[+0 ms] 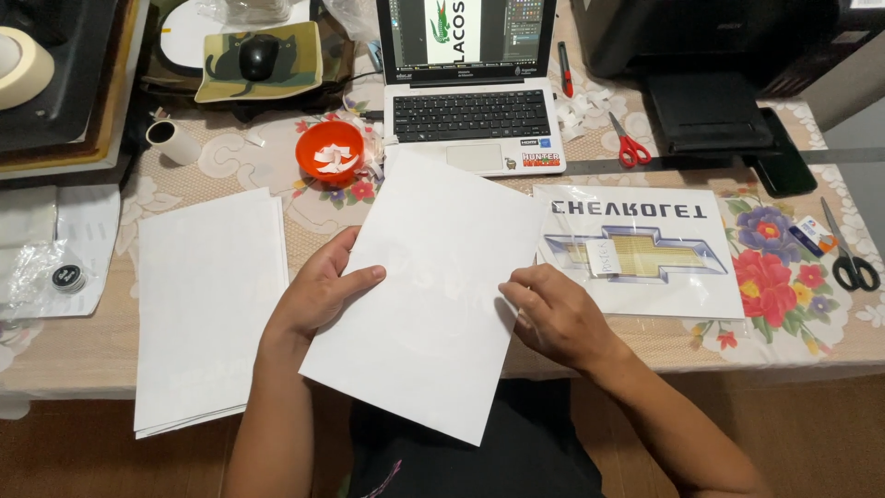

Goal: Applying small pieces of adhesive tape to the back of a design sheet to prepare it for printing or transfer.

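At desk edge, head view: both hands hold one blank white sheet, tilted, its top corner near the laptop, its bottom corner hanging off the table over the person's lap. Left hand grips the sheet's left edge, thumb on top, fingers underneath. Right hand is closed on the right edge, fingertips curled on the paper, looks like it's pinching or picking at the edge; can't tell if a layer is being separated.

Stack of white sheets lies just left of the left hand, flat on the table. Printed emblem sheet lies just right of the held sheet. Orange bowl of paper scraps sits beyond the sheet, red-handled scissors and black scissors further right.

Judgement: for clean handling, keep the grips on the edges only, hold the sheet taut without creasing, and support the overhanging corner.
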